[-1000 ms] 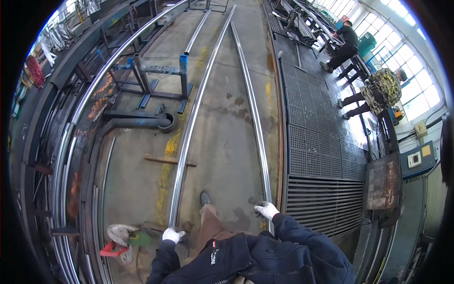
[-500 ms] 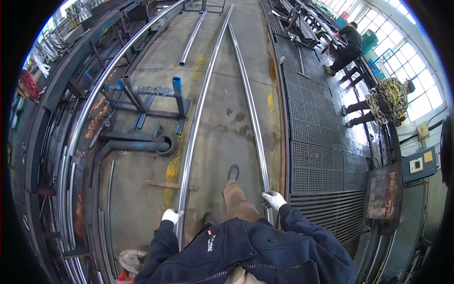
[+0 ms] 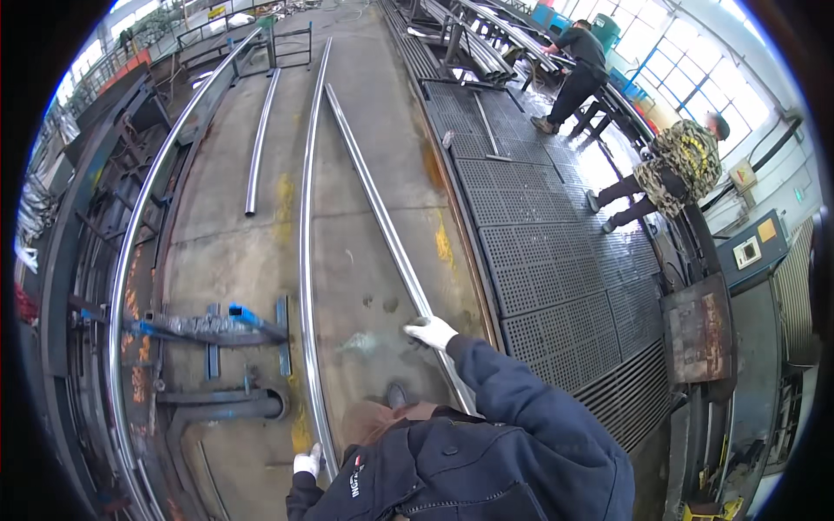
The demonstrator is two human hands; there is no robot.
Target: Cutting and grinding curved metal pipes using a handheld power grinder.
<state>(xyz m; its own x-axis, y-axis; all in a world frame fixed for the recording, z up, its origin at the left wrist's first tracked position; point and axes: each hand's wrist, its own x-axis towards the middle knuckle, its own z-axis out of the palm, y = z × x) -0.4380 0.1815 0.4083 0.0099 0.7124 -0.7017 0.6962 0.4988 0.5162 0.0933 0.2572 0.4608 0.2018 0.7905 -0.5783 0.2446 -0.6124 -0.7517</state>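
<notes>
Two long shiny metal tubes run away from me over the concrete floor, their far ends close together. My left hand (image 3: 307, 460), in a white glove, is closed around the near part of the left tube (image 3: 307, 217), low in the picture. Farther forward, my gloved right hand (image 3: 430, 332) reaches out and grips the right tube (image 3: 382, 213), its fingers curled over the side. The tube's near end passes under my right sleeve and is hidden there. My legs are between the two tubes.
A short tube (image 3: 261, 143) lies on the floor ahead. At left are a metal stand with blue ends (image 3: 213, 326), a thick bent pipe (image 3: 217, 410) and a rack with a long tube (image 3: 120, 286). Black perforated floor panels (image 3: 539, 269) extend right, where two people (image 3: 578, 74) stand.
My body has moved forward between the tubes and turned somewhat right. My right hand is now stretched farther ahead on the right tube, while my left stays low at the left tube.
</notes>
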